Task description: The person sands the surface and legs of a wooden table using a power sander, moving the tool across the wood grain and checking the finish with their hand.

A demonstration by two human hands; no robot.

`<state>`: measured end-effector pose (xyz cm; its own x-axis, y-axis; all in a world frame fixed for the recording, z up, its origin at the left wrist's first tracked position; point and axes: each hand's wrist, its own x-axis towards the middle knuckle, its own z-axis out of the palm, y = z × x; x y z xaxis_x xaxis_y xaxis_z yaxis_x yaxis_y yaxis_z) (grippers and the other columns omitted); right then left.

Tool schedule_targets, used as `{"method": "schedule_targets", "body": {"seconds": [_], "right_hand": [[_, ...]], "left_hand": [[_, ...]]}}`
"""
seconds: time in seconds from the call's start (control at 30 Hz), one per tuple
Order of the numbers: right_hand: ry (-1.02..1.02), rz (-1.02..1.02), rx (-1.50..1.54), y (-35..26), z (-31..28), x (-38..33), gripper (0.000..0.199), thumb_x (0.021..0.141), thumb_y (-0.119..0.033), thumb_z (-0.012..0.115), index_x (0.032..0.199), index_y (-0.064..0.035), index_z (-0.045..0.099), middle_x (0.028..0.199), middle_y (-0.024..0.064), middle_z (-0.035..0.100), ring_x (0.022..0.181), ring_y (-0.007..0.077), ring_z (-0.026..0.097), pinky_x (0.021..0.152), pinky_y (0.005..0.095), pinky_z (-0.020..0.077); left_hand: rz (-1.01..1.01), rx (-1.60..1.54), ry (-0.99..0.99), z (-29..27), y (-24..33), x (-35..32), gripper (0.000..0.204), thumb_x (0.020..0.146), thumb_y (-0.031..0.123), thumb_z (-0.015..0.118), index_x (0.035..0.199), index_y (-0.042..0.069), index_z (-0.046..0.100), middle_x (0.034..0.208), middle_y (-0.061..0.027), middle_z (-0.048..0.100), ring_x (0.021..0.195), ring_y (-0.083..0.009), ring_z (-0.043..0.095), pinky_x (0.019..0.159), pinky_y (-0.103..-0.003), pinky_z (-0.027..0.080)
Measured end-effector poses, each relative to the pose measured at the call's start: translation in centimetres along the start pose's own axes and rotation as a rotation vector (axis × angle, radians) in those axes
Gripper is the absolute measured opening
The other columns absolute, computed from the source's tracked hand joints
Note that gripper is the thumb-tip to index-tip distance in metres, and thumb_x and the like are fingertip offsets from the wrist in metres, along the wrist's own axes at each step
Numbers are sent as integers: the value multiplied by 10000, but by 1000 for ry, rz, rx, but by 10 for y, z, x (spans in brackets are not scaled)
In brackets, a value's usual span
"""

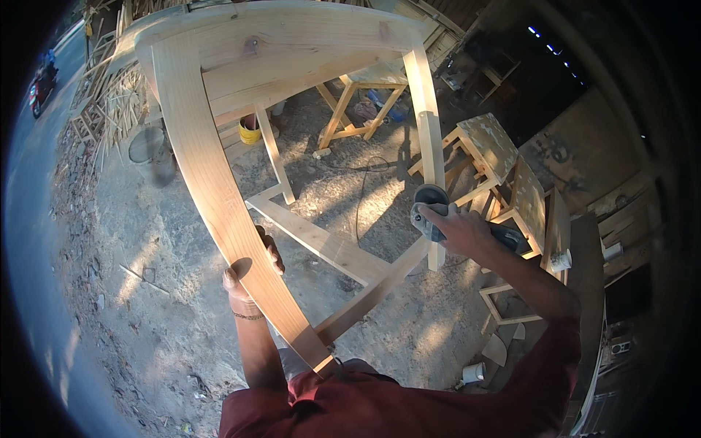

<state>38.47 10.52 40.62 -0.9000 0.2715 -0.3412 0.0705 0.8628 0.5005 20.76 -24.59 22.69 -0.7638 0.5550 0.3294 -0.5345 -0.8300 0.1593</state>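
Table frame (292, 66) of pale wood, upturned, steadied and ground at once.
Head view: left hand (252, 274) wraps its near leg (219, 197); right hand (464, 232) clamps an angle grinder (438, 212) against the far leg (427, 117), near its lower end.

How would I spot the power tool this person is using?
Find the big pale wooden table frame filling the view, then follow its right-hand leg down. There the right hand holds a grey angle grinder, the only dark metal tool among bare wood.
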Motion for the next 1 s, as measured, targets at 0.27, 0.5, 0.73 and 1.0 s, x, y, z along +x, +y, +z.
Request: {"method": "schedule_targets", "body": {"seconds": [0.27,0.5,0.73,1.0], "right_hand": [[-60,13,-184,-1,-11,73,846,815,-229,783,1549,-269,363,995,202,711,775,291,733,657,395,556],[-44,117,-162,5,-104,119,919,809,-314,788,1572,-253,280,936,194,728,815,364,743,731,475,582],[185,304,-244,24,-187,166,776,827,-355,783,1453,-158,369,929,176,734,855,369,741,698,450,588],[-154,208,-191,5,-113,133,954,816,-399,792,1578,-181,260,995,196,723,863,380,738,769,471,575]], "left_hand": [[-38,-20,5,-13,10,3,1058,754,656,814,1376,-102,417,1068,-273,644,924,-346,722,745,-443,652],[-176,-72,27,-21,6,-21,1102,723,573,881,1417,-111,367,1164,-292,624,1058,-402,684,868,-528,604],[-130,114,224,14,3,-17,980,737,625,839,1248,-124,466,932,-259,657,751,-303,725,634,-365,641],[-120,18,241,7,8,-19,1043,719,623,845,1349,-89,416,1002,-246,630,827,-337,675,676,-402,587]]}}
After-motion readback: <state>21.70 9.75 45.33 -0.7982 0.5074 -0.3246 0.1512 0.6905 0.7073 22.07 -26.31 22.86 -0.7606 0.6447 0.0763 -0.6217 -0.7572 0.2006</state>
